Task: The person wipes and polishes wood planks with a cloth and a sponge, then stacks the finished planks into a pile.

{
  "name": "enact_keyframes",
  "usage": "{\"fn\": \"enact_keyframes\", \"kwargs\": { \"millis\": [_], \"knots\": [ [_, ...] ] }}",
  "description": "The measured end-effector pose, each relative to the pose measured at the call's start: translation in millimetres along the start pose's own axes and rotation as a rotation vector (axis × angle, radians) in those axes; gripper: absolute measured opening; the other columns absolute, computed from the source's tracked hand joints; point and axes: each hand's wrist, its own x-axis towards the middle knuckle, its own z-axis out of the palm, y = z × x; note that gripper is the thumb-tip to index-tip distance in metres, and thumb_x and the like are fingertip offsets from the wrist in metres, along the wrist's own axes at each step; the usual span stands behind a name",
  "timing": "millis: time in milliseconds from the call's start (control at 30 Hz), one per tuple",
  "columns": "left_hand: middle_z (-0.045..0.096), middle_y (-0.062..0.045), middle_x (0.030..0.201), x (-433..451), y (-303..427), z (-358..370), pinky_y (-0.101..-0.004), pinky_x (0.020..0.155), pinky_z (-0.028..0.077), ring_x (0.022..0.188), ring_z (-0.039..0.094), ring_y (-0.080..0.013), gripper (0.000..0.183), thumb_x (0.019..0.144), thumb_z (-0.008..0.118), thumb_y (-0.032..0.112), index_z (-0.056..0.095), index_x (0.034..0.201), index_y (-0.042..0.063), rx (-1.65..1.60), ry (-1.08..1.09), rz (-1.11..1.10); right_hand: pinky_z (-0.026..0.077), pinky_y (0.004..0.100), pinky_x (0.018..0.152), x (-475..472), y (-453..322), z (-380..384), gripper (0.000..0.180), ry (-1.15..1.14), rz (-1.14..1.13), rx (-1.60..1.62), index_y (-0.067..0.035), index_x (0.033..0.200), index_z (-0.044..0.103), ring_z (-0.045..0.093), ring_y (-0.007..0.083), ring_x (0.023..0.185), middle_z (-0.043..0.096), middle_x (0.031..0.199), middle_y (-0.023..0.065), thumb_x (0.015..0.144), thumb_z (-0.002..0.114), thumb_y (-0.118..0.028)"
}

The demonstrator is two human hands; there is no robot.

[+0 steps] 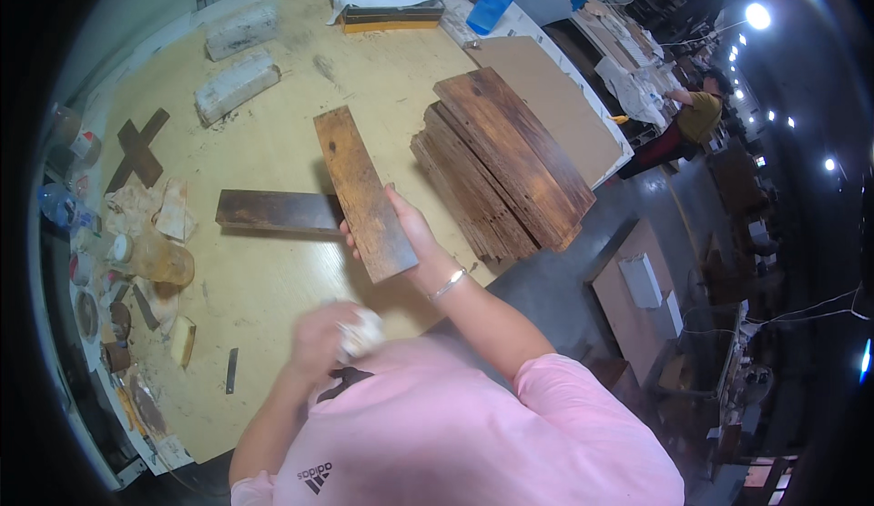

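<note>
My right hand (416, 226) holds a short brown wooden board (362, 192) from beneath, thumb along one edge and fingertips showing at the other. The board is tilted above the table, its mottled, knotted face towards me. My left hand (321, 339), blurred, grips a crumpled white cloth (362, 335) close to my chest, apart from the board. Under the held board, a similar darker board (273, 210) lies crosswise on the yellowish tabletop (273, 287). To the right stands a stack of wider wooden boards (512, 158) with rough edges.
Along the left edge sit a jar of yellowish liquid (167, 260), stained rags (140, 206), a sponge (183, 342) and plastic bottles (68, 206). Crossed wood pieces (140, 148), wrapped blocks (239, 86) and a blue bottle (495, 4) lie farther off. A person (693, 120) stands at another bench.
</note>
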Motion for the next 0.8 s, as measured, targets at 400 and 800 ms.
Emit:
{"fn": "enact_keyframes", "kwargs": {
  "millis": [400,800],
  "knots": [
    [0.061,-0.011,0.124,100,11,-94,-0.0451,0.105,0.036,0.122,0.052,-0.0252,0.038,0.087,0.049,0.006,0.061,0.123,0.006,0.667,0.542,0.079,0.057,0.0373,0.063,-36,47,29,0.055,-0.111,0.349,-0.246,-0.001,0.122,0.053,0.067,0.0260,0.072,0.066,0.093,0.0179,0.104,0.031,-0.048],
    [0.066,-0.005,0.084,36,25,-24,-0.0227,0.064,0.048,0.071,0.060,-0.0105,0.021,0.089,0.068,0.014,0.064,0.101,-0.002,-0.167,0.422,-0.404,0.057,0.0371,0.069,-17,32,24,0.069,0.046,-0.206,-0.390,0.002,0.122,0.053,0.067,0.0226,0.079,0.066,0.098,0.0160,0.102,0.024,-0.058]
  ]
}}
